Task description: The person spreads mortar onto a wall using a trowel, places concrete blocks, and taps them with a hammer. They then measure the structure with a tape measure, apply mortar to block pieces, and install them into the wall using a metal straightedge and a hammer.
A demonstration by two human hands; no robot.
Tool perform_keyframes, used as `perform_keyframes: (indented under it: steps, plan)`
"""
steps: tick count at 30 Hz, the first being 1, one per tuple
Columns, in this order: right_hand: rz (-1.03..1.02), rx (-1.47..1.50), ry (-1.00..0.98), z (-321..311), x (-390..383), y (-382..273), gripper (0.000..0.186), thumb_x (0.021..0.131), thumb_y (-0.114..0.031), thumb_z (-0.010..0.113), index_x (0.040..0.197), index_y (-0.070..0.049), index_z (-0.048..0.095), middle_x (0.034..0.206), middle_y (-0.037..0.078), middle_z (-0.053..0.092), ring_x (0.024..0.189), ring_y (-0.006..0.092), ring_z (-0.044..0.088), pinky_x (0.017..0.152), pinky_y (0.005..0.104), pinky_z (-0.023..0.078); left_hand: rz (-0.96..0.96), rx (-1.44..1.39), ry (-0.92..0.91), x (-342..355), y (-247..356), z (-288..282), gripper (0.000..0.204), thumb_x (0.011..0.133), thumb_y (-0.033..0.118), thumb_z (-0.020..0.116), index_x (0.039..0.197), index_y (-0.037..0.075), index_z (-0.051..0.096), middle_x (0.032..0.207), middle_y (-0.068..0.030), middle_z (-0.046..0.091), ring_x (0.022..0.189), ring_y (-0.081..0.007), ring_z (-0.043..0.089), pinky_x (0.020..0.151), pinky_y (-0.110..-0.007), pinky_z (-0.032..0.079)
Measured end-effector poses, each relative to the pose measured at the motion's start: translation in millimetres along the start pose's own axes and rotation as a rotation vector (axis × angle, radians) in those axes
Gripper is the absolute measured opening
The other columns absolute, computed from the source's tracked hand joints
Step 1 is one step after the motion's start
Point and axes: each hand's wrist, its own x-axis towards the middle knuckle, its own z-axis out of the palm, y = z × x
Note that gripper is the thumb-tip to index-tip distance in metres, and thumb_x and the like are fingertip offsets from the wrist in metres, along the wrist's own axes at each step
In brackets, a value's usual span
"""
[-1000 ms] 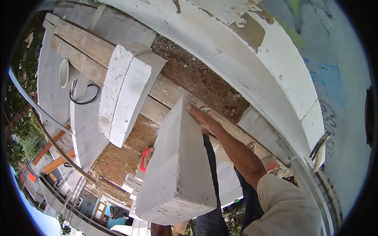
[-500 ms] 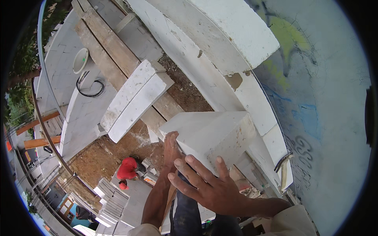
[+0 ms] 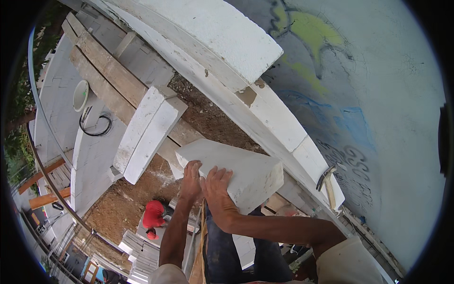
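Note:
A big white building block [image 3: 231, 165] lies tilted in front of me, between the wall and the planks. My left hand [image 3: 190, 180] is curled over its near left edge. My right hand [image 3: 217, 189] grips the same edge just beside it, its fingertips on the block's upper face. My thumbs and the block's underside are mostly hidden. Beyond my left hand, two more white blocks [image 3: 142, 135] rest side by side across the wooden planks [image 3: 113, 71].
A curved white block wall [image 3: 265, 111] runs along the right, with a hammer-like tool [image 3: 331, 189] on its top. Behind it stands a grey painted wall [image 3: 392, 94]. Far below, a person in red [image 3: 153, 215] bends over bare soil. A cable coil [image 3: 97, 128] lies left.
My right hand, spread in the air before, has come down onto the block's edge. The block has turned and tilted, its right end nearer me. The view has shifted to the right.

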Motion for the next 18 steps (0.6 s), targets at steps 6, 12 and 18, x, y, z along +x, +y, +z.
perform_keyframes:
  steps: [6,12,18]
  plan:
    - [0.002,0.181,-0.090,18.3,-13.9,21.5,0.062,0.107,-0.030,0.050,0.165,-0.008,0.045,0.142,0.030,0.056,0.125,0.0460,0.058,0.097,0.0595,0.049,0.178,0.119,-0.085,22.4,13.0,5.7,0.075,0.077,0.021,0.083,0.141,0.007,0.049,0.142,-0.0209,0.057,0.138,-0.0448,0.052,0.127,-0.066,0.028]
    - [-0.018,0.279,-0.093,36.6,-33.8,24.8,0.061,0.106,-0.029,0.051,0.162,-0.004,0.049,0.136,0.029,0.059,0.116,0.0436,0.061,0.090,0.0525,0.053,0.035,0.352,-0.208,19.1,-73.8,18.3,0.104,0.078,0.028,0.084,0.165,0.002,0.032,0.173,-0.0263,0.028,0.164,-0.0425,0.024,0.129,-0.073,0.011]
    - [0.180,0.708,0.026,77.2,-64.7,5.0,0.063,0.098,-0.031,0.063,0.154,-0.004,0.052,0.123,0.022,0.061,0.115,0.0373,0.059,0.087,0.0493,0.051,0.350,0.499,-0.476,96.5,-90.2,23.0,0.091,0.075,0.013,0.081,0.156,0.002,0.038,0.164,-0.0232,0.039,0.158,-0.0425,0.032,0.133,-0.064,0.017]
